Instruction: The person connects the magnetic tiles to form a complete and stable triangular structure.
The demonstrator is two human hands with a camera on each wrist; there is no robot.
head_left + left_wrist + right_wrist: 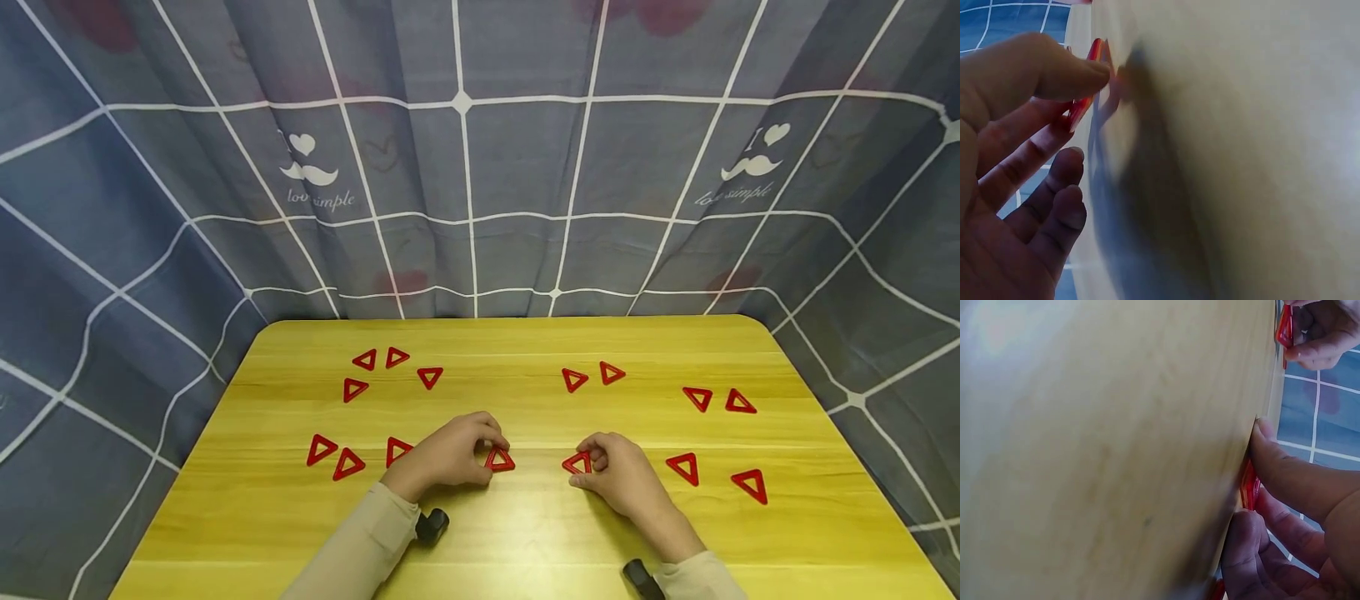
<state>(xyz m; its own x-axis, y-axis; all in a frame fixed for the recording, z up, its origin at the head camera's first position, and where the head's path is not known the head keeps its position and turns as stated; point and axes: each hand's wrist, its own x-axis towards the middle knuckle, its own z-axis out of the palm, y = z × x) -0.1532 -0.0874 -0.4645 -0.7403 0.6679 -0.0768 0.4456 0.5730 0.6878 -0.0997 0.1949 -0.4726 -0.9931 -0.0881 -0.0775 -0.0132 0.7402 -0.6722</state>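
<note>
My left hand (453, 454) pinches a red open-centred triangle (502, 467) between thumb and fingers, near the middle of the table. In the left wrist view that triangle (1079, 112) stands tilted at the fingertips, with the hand's shadow on the wood beside it. A short way to the right, my right hand (618, 475) holds a second red triangle (567, 465) by its right side. The right wrist view shows this triangle (1249, 487) between the thumb and fingers, close to the tabletop. A gap separates the two held triangles.
More red triangles lie scattered on the yellow wooden table (525, 550). Several are at the left, one (397, 451) partly behind my left forearm. Others, such as one triangle (683, 468), lie at the right. A blue-grey checked curtain (517, 167) hangs behind the table.
</note>
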